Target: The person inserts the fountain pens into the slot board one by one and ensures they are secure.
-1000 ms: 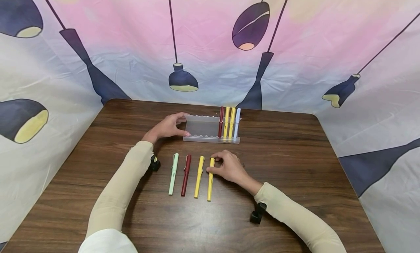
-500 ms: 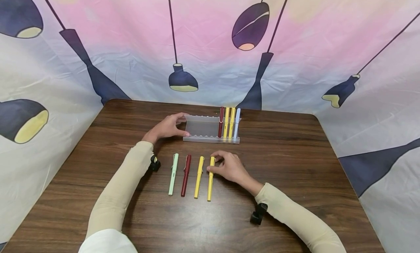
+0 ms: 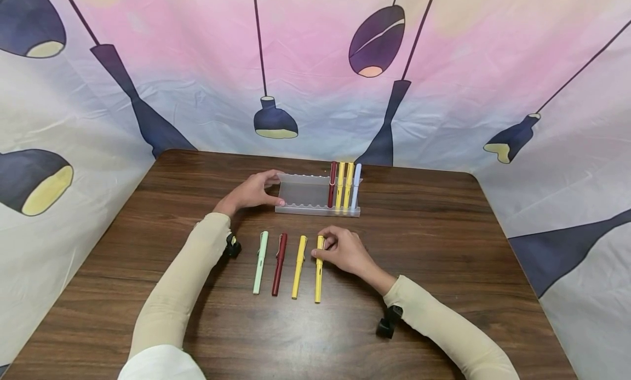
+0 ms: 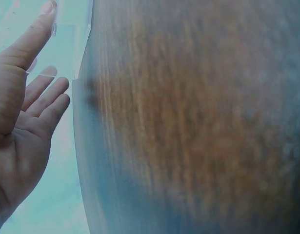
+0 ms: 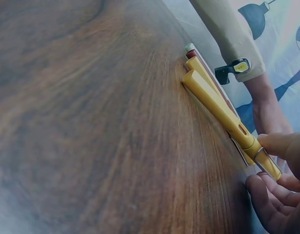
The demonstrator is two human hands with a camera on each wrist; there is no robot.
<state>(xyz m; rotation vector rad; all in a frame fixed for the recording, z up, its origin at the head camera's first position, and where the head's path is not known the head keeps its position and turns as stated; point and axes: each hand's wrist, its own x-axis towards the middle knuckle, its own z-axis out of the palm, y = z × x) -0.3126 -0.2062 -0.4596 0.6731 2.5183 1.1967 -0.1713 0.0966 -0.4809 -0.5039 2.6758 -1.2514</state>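
Right hand pinches the cap end of the rightmost yellow pen, thumb against fingers. That pen is on the near side of the clear rack, right end of a row of four; can't tell if it's fully off the table. To its left, well apart from the rack: second yellow pen, dark red pen, mint pen. Left hand holds the rack's left end, thumb on near corner, fingers at far side. Rack's right end carries a racked red pen, two racked yellow pens, light blue pen rightmost.
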